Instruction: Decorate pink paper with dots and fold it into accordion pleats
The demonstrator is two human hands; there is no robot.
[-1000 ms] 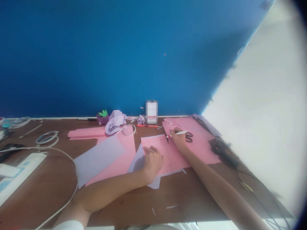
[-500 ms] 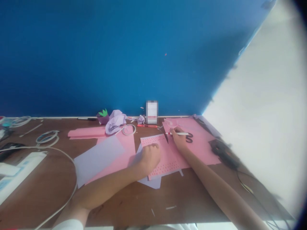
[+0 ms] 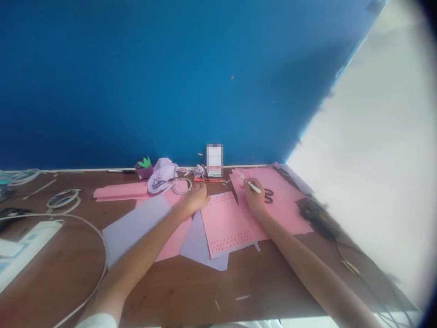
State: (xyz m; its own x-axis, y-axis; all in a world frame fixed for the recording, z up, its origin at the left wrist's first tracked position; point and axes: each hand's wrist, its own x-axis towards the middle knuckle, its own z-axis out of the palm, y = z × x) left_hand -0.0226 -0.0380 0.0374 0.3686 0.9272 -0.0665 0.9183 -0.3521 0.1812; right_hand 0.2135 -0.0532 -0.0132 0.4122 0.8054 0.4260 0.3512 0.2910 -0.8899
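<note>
Fingers curled downward, my left hand [image 3: 198, 198] rests at the upper left corner of a pink sheet [image 3: 225, 218] with rows of small red marks along its top and bottom edges. Whatever lies under those fingers is hidden. Beside this hand is a white tape ring [image 3: 182, 186]. My right hand [image 3: 254, 197] is closed around a white pen [image 3: 254, 187], over a larger pink sheet [image 3: 287, 214] on the right. Black-handled scissors [image 3: 269, 196] lie just right of that hand. A lilac sheet [image 3: 201, 246] sticks out from under the marked sheet.
At the back are a phone-like object [image 3: 215, 159] with a blurred screen, an orange cutter [image 3: 209, 180], crumpled lilac paper [image 3: 163, 175] and a small purple pot with green leaves [image 3: 144, 168]. A white power strip [image 3: 30, 250] and cable lie left; a dark corded device [image 3: 319, 218] lies right.
My left hand has moved up and left, from the middle of the marked sheet to its upper corner. The pen in my right hand has turned, its white end now pointing lower right.
</note>
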